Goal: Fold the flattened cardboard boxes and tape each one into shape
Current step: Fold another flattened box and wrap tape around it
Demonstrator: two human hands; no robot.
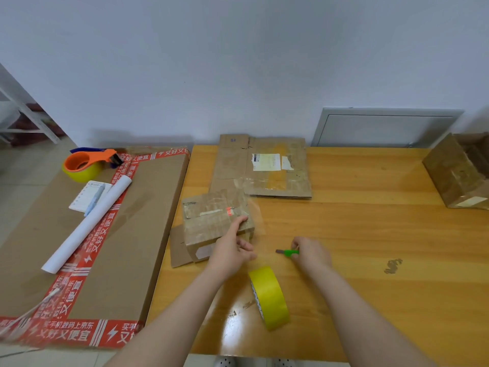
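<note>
Head view: small taped box sits left-centre on the desk. Left hand: index finger on the box top's right edge, other fingers curled at its front corner, can't tell if grasping. Right hand: fingers pinch green cutter, just right of box. Yellow tape roll between the forearms.

Slogans on the tape, a number on the box

We've got red tape round the big carton shouting 又好又便宜 and 买手机数码上京东 in white. And there, in blue pen on a flap of the flattened cardboard box, "8#". Its white label carries print too small for us to read.
</note>
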